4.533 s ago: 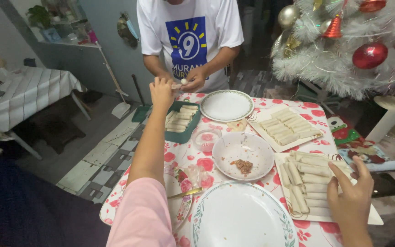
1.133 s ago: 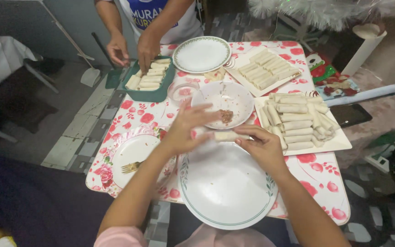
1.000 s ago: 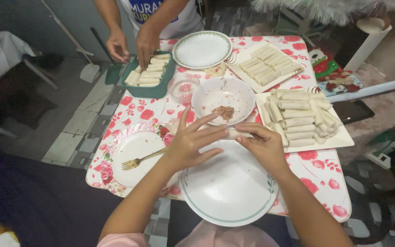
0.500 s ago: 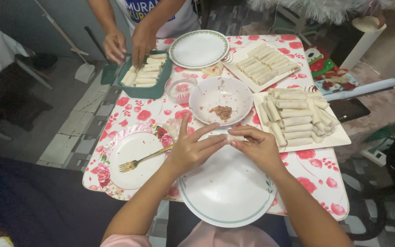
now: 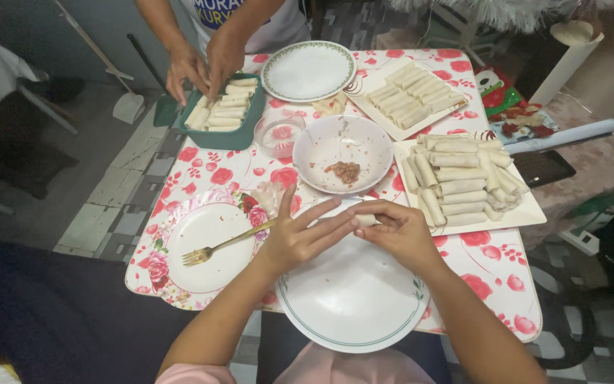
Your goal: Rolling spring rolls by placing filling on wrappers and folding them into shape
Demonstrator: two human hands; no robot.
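Hands first: our left hand (image 5: 298,238) and right hand (image 5: 396,231) meet over the far rim of the big round white plate with the thin green ring (image 5: 353,295), which sits right at the table edge closest to us. Between them we've got a small pale wrapper roll (image 5: 365,220). Our right hand's fingers (image 5: 378,211) are curled over it, pinching one end, while our left hand's fingers (image 5: 325,217) are spread fairly wide and stretched flat, their tips touching the other end of the roll. So the left isn't clenched at all, more pressing than gripping; the right is the one actually grasping. The roll is just above the plate's rim; we can't tell if it rests on it.

Just left of our left hand sits a smaller white plate with a floral border (image 5: 207,245) with a gold-coloured fork (image 5: 225,244) lying across it, handle pointing toward our left wrist. Right beyond our hands is a white bowl with a dab of brown minced filling (image 5: 343,153), and beside it a small clear glass dish (image 5: 281,135). To our right, a white rectangular tray stacked with finished pale rolls (image 5: 463,181), near our right hand.

Across the red-rose patterned tablecloth (image 5: 495,259), another person's two hands (image 5: 204,64) are at a green rectangular tray of rolls (image 5: 223,114), next to an empty green-rimmed plate (image 5: 308,70) and another white tray of rolls (image 5: 410,96).
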